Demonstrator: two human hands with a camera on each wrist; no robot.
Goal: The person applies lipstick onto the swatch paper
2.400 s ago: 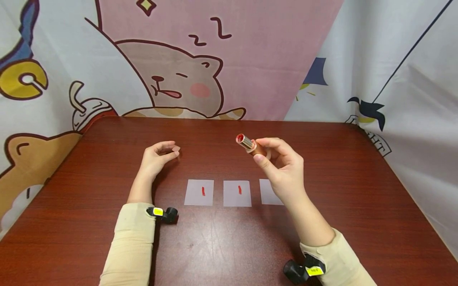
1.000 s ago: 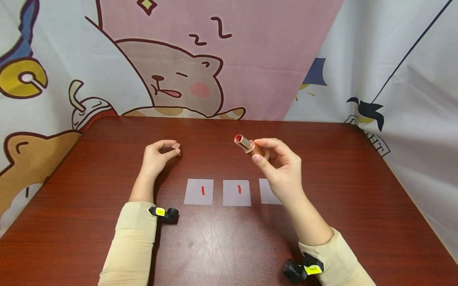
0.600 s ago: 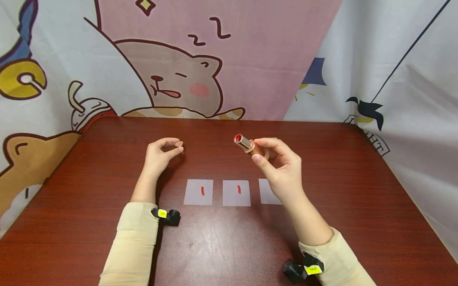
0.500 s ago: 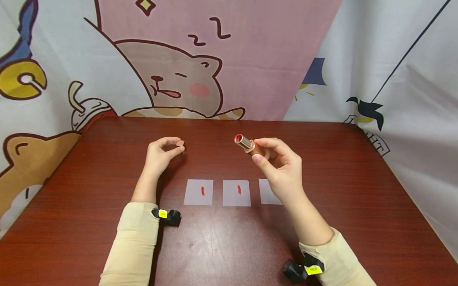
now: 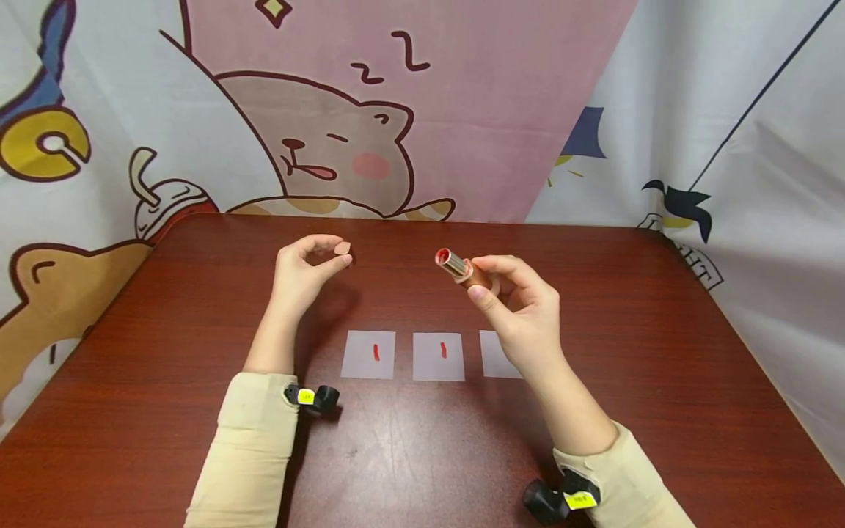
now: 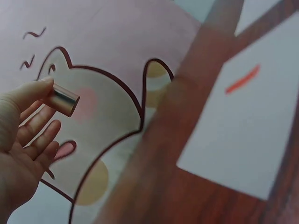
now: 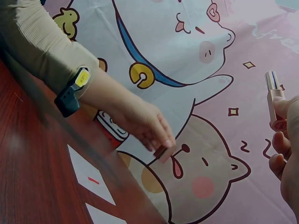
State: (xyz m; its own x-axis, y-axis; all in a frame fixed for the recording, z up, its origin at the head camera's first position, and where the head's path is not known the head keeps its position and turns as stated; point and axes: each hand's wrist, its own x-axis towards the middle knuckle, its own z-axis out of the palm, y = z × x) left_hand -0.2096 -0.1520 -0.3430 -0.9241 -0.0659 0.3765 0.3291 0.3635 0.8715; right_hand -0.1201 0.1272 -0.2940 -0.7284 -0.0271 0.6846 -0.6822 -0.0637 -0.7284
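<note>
My left hand (image 5: 297, 282) pinches a small gold lipstick cap (image 5: 342, 248) between thumb and fingertips, above the back left of the table. In the left wrist view the cap (image 6: 65, 100) points away from the hand, its other fingers loosely spread. To the right, my right hand (image 5: 530, 308) holds an uncapped lipstick (image 5: 454, 264) by its base, the metal tube tilted up and left with red at its end. In the right wrist view the lipstick (image 7: 274, 98) shows at the right edge. Cap and lipstick are apart.
Three white paper squares lie in a row on the brown table (image 5: 409, 455). The left paper (image 5: 356, 367) and middle paper (image 5: 428, 369) each bear a short red stroke; my right hand partly hides the right paper (image 5: 496, 359). A cartoon-printed cloth (image 5: 488, 110) hangs behind.
My left hand has moved forward and to the right with the cap, closer to the lipstick. My right hand and the lipstick stay nearly still; the papers have not moved.
</note>
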